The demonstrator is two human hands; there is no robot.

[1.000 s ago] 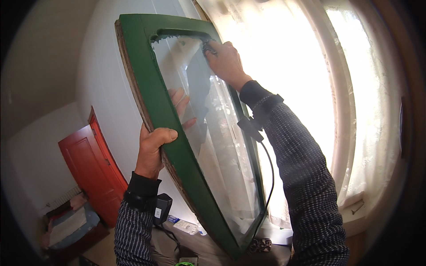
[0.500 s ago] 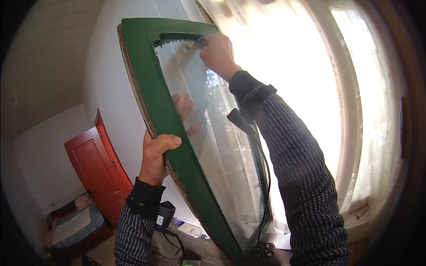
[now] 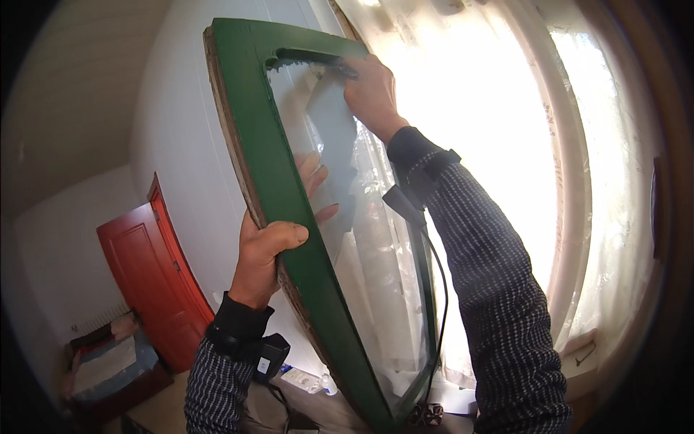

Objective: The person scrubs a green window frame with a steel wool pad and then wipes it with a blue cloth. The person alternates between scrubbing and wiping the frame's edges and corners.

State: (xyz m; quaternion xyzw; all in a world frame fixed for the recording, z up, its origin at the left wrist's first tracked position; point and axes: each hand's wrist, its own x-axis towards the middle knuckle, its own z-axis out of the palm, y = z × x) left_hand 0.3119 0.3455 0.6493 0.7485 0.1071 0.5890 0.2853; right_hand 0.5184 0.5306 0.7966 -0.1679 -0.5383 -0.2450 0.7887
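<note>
A green-painted wooden window sash (image 3: 289, 210) with a glass pane (image 3: 376, 267) stands tilted in front of me. My left hand (image 3: 264, 257) grips its left side, thumb on the green face and fingers behind, seen through the glass. Bare, rough wood shows along that outer edge. My right hand (image 3: 374, 94) is closed at the top right corner of the pane, against the inner edge of the frame. From its fingers a small dark thing sticks out, too little of it showing to name. Ragged paint or putty marks the glass along the top.
A bright window with white curtains (image 3: 463, 159) is on the right. Behind at left are a red door (image 3: 155, 282) and a bed (image 3: 112, 362). Below the sash, a small white bottle (image 3: 329, 383) and a pack (image 3: 300, 377) lie on a surface. A black cable (image 3: 442, 289) hangs from my right wrist.
The sash, with both hands on it, appears slightly further right in view. My right hand stays at the upper right corner of the pane, and my left hand keeps its grip.
</note>
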